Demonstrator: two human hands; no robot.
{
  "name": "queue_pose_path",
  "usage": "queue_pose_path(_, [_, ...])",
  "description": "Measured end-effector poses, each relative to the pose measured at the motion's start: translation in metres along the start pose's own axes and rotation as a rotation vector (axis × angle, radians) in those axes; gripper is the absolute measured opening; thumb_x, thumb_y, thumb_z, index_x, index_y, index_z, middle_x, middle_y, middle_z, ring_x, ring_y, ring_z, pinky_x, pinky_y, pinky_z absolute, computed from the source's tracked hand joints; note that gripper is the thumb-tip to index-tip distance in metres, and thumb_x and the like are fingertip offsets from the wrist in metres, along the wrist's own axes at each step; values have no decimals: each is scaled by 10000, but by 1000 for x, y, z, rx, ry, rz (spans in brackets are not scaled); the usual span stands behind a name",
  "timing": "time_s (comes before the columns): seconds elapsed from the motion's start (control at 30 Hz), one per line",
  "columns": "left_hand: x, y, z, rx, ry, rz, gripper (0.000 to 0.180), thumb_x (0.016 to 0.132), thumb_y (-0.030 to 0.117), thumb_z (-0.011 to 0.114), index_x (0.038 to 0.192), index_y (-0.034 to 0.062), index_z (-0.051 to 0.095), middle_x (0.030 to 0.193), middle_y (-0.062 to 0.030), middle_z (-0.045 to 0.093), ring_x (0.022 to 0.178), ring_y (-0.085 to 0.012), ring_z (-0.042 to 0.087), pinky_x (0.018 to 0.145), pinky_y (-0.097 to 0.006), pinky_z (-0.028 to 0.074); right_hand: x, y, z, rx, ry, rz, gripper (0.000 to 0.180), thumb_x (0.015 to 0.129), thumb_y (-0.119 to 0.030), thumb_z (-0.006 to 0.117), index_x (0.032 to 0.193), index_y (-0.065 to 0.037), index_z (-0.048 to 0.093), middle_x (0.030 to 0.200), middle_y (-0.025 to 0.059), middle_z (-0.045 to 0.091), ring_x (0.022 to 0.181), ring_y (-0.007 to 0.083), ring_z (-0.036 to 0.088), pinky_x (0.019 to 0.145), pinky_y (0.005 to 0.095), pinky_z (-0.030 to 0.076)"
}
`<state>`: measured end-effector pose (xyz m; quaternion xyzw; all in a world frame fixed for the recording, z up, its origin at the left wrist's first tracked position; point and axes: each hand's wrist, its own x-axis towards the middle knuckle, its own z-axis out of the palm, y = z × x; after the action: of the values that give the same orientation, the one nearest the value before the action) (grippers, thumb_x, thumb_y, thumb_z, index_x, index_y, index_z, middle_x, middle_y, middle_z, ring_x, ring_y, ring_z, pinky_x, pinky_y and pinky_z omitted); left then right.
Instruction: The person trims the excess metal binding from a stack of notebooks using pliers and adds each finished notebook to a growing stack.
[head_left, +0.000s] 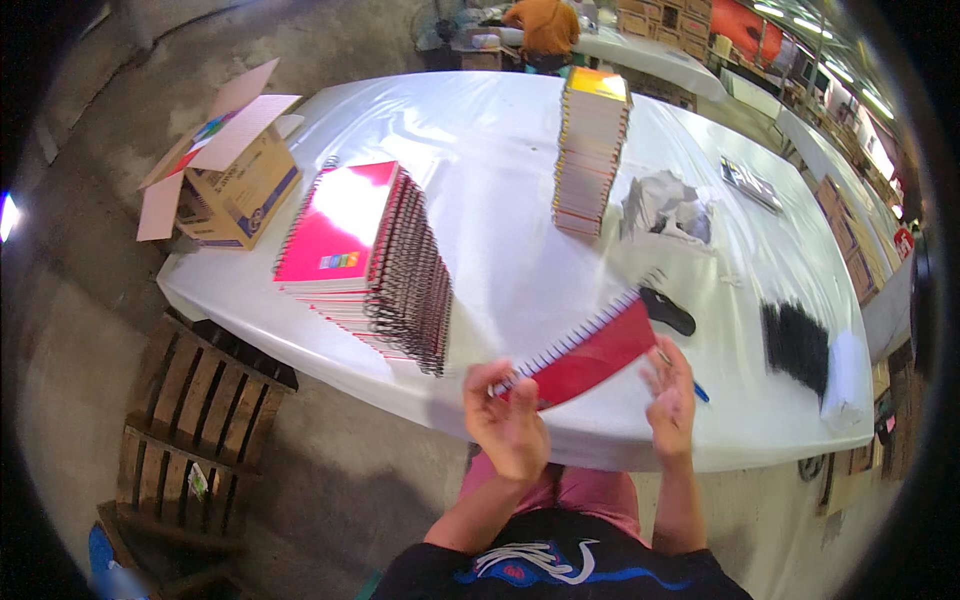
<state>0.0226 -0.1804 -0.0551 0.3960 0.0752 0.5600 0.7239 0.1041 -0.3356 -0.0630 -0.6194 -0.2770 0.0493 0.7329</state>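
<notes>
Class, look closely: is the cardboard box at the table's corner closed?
No, the cardboard box stands with its flaps folded open beside the slanted pile of pink notebooks.

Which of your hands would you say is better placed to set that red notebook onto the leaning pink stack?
Probably the left hand: it grips the red notebook, nearer the stack.

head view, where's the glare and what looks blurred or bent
Head view: glare washes the white table cover and the top pink notebook; the red notebook between the left hand and right hand is motion-blurred; table edges bow toward the dark fisheye rim.
</notes>
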Motion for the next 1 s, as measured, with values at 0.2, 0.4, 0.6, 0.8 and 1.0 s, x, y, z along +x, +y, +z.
queue_pose_path(0.2, [23, 84, -6, 533, -478, 493, 394, 805, 236, 708, 1052, 19, 492, 1004, -135, 488, 860, -208, 523, 739, -305, 450, 49, -60, 70, 539, -39, -128, 651, 795, 15, 661, 1356, -44, 335, 1180, 113, 565, 1060, 192, 563, 894, 315, 471])
queue_pose_path(0.4, [108, 140, -19, 695, 62, 741, 557, 890, 334, 570, 1302, -5, 414, 1236, -147, 476, 1162, -237, 434, 961, -379, 347, 157, -118, 142, 812, -404, -93, 557, 877, -149, 598, 1371, -95, 348, 1151, 61, 561, 1005, 161, 562, 867, 357, 452])
queue_pose_path(0.6, [150, 122, -32, 591, -54, 338, 583, 960, 423, 396, 1378, 20, 349, 1330, -136, 444, 1235, -217, 411, 1018, -370, 287, 241, -157, 192, -247, -569, -690, 488, 847, -127, 490, 1330, -94, 429, 1113, 16, 577, 932, 111, 535, 845, 311, 377])
queue_pose_path(0.8, [157, 108, -43, 592, -124, 335, 596, 982, 445, 316, 1406, 27, 295, 1361, -165, 403, 1259, -232, 381, 1060, -374, 249, 196, -149, 268, -642, -1101, -840, 452, 868, -100, 438, 1306, -211, 445, 1327, 30, 486, 1167, 152, 460, 1037, 565, 133])
queue_pose_path(1.0, [158, 97, -39, 587, -167, 335, 569, 983, 442, 322, 1399, 55, 321, 1358, -162, 409, 1241, -228, 396, 1044, -347, 281, 241, -96, 212, -37, -388, -686, 426, 933, -330, 425, 1285, -99, 490, 1303, 94, 505, 1242, 209, 428, 1081, 419, 220])
